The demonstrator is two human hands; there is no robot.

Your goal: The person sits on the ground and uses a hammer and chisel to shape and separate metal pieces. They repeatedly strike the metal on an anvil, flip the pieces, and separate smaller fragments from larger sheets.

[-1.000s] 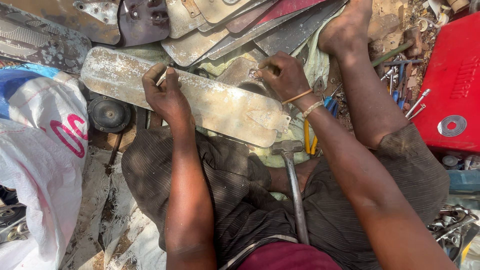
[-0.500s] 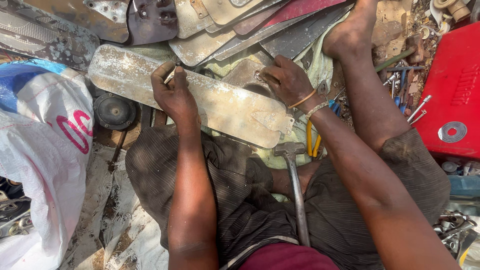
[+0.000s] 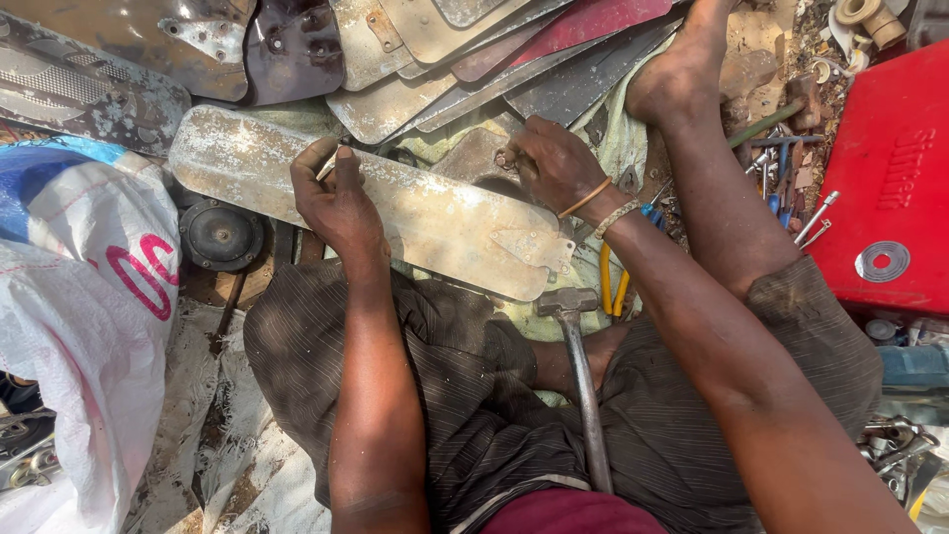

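Note:
A worn, rusty fan blade [image 3: 435, 213] lies across my lap, its wide end to the left. My left hand [image 3: 334, 198] rests on the blade and pinches a small thin metal tool against it. My right hand [image 3: 554, 163] sits at the blade's far edge, fingers closed on a small dark part that I cannot make out. A hammer [image 3: 578, 381] lies between my legs, head near the blade's mounting end.
More fan blades [image 3: 415, 49] are stacked at the top. A white sack [image 3: 79, 326] fills the left, a black round motor part [image 3: 221, 235] beside it. A red metal box [image 3: 890, 188], loose screwdrivers [image 3: 791, 188] and yellow-handled pliers [image 3: 613, 282] lie right.
The view shifted slightly; both hands stay on the blade, the left hand a little further right along it.

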